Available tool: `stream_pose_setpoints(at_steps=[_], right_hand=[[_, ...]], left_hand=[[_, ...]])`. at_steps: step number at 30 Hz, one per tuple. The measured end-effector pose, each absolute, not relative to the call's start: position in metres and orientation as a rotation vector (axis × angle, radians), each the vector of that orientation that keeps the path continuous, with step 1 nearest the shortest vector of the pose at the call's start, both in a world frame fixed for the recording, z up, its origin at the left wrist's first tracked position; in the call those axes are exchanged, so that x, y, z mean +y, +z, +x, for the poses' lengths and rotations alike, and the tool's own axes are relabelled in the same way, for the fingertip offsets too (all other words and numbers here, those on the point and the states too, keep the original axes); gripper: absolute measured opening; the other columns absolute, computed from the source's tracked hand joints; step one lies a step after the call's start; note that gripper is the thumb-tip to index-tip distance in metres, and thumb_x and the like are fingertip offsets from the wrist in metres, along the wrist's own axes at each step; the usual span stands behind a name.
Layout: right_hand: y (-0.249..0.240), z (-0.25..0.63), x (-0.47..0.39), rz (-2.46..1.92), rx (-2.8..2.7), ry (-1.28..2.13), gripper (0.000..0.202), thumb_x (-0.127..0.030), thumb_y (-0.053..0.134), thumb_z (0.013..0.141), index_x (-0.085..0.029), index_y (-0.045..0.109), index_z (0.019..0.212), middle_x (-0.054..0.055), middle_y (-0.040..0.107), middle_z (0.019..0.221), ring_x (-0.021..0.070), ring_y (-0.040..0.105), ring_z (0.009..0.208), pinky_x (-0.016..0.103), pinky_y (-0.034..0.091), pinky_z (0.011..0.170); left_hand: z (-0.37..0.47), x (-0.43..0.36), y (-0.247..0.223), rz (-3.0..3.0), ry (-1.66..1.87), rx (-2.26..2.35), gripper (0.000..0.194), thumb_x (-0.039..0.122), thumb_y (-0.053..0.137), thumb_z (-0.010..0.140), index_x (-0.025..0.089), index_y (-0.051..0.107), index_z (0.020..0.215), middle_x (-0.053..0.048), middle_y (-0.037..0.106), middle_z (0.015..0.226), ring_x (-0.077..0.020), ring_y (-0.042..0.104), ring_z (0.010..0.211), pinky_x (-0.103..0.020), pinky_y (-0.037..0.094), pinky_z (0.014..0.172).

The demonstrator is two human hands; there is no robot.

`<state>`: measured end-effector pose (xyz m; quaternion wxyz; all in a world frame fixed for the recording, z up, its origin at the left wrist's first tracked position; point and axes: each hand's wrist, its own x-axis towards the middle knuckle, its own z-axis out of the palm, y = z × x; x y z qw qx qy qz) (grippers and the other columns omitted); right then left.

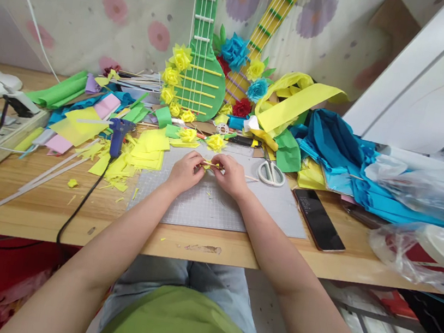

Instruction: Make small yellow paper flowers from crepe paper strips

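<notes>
My left hand (187, 171) and my right hand (229, 175) meet over the grey cutting mat (215, 212). Between their pinched fingertips is a small piece of yellow paper (207, 165), with a thin stick that seems to run through it; the fingers cover much of both. Just beyond the hands lie two yellow paper flowers, one at the left (188, 135) and one at the right (216, 142). White-handled scissors (271, 172) rest at the mat's upper right. Yellow paper sheets (148, 148) are piled left of the mat.
A blue glue gun (118, 135) stands at the left, its cable hanging over the table edge. A phone (319, 220) lies right of the mat. Behind are a green paper instrument (202, 89), a yellow one (266, 26) and blue paper (333, 138).
</notes>
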<state>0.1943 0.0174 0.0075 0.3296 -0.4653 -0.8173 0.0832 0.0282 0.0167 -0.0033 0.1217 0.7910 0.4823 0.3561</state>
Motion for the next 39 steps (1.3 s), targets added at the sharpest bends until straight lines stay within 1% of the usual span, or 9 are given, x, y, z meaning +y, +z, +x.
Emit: stream_pose_setpoints(at_steps=[4, 9, 17, 20, 22, 25, 28, 31, 39], right_hand=[[0.009, 0.195, 0.017, -1.254, -2.19, 0.245, 0.011, -0.021, 0.048, 0.078, -0.02, 0.055, 0.087, 0.002, 0.06, 0.079, 0.0144, 0.052, 0.072, 0.025, 0.035, 0.062], [0.011, 0.196, 0.017, -1.285, -2.216, 0.336, 0.014, -0.02, 0.048, 0.076, -0.02, 0.054, 0.089, 0.001, 0.062, 0.08, 0.0131, 0.052, 0.067, 0.024, 0.035, 0.06], [0.012, 0.199, 0.017, -1.311, -2.187, 0.479, 0.017, -0.023, 0.051, 0.074, -0.021, 0.053, 0.091, -0.001, 0.064, 0.082, 0.012, 0.054, 0.066, 0.024, 0.037, 0.061], [0.011, 0.198, 0.017, -1.332, -2.164, 0.5, 0.015, -0.024, 0.051, 0.075, -0.021, 0.054, 0.09, -0.001, 0.064, 0.081, 0.012, 0.055, 0.067, 0.024, 0.038, 0.062], [0.011, 0.198, 0.017, -1.331, -2.156, 0.515, 0.014, -0.024, 0.052, 0.076, -0.022, 0.053, 0.09, -0.001, 0.064, 0.082, 0.0119, 0.055, 0.068, 0.024, 0.038, 0.063], [0.013, 0.2, 0.018, -1.324, -2.151, 0.537, 0.018, -0.031, 0.051, 0.079, -0.022, 0.051, 0.094, 0.0, 0.064, 0.086, 0.0125, 0.056, 0.07, 0.024, 0.038, 0.063], [0.015, 0.204, 0.02, -1.357, -2.137, 0.467, 0.02, -0.036, 0.042, 0.085, -0.02, 0.05, 0.095, 0.003, 0.063, 0.088, 0.014, 0.055, 0.074, 0.025, 0.037, 0.064], [0.015, 0.205, 0.022, -1.387, -2.157, 0.329, 0.021, -0.03, 0.034, 0.088, -0.018, 0.051, 0.088, 0.006, 0.06, 0.088, 0.0157, 0.053, 0.078, 0.026, 0.035, 0.065], [0.011, 0.199, 0.019, -1.289, -2.256, 0.241, 0.013, -0.025, 0.043, 0.084, -0.018, 0.052, 0.08, 0.005, 0.057, 0.082, 0.0152, 0.049, 0.076, 0.025, 0.034, 0.066]], left_hand=[[0.028, 0.018, -0.005, 2.259, 0.943, 1.442, 0.008, 0.018, 0.048, 0.075, 0.017, 0.055, 0.072, -0.002, 0.053, 0.079, -0.0118, 0.05, 0.066, -0.025, 0.043, 0.061], [0.028, 0.02, -0.004, 2.249, 0.896, 1.413, 0.014, 0.022, 0.047, 0.078, 0.018, 0.051, 0.066, -0.001, 0.05, 0.072, -0.012, 0.047, 0.064, -0.026, 0.04, 0.06], [0.027, 0.02, -0.003, 2.2, 0.914, 1.371, 0.012, 0.02, 0.048, 0.078, 0.017, 0.05, 0.066, -0.001, 0.048, 0.071, -0.0111, 0.046, 0.063, -0.026, 0.039, 0.059], [0.026, 0.02, -0.003, 2.196, 0.929, 1.339, 0.006, 0.02, 0.054, 0.074, 0.017, 0.052, 0.068, 0.0, 0.048, 0.072, -0.0111, 0.047, 0.064, -0.025, 0.04, 0.06], [0.027, 0.02, -0.004, 2.186, 0.929, 1.356, 0.007, 0.021, 0.057, 0.071, 0.017, 0.053, 0.068, 0.0, 0.049, 0.073, -0.011, 0.047, 0.065, -0.025, 0.04, 0.06], [0.027, 0.021, -0.005, 2.153, 0.903, 1.379, 0.011, 0.024, 0.058, 0.073, 0.016, 0.054, 0.067, 0.0, 0.049, 0.073, -0.0103, 0.047, 0.064, -0.025, 0.04, 0.06], [0.027, 0.022, -0.006, 2.118, 0.888, 1.36, 0.012, 0.025, 0.059, 0.074, 0.016, 0.056, 0.067, 0.0, 0.049, 0.074, -0.0097, 0.046, 0.064, -0.024, 0.039, 0.061], [0.026, 0.022, -0.005, 2.076, 0.896, 1.357, 0.013, 0.027, 0.061, 0.073, 0.016, 0.057, 0.068, 0.001, 0.049, 0.073, -0.0093, 0.046, 0.063, -0.024, 0.038, 0.061], [0.027, 0.023, -0.005, 2.011, 0.939, 1.392, 0.019, 0.029, 0.062, 0.072, 0.016, 0.053, 0.063, 0.002, 0.047, 0.069, -0.0089, 0.044, 0.061, -0.024, 0.036, 0.059]])
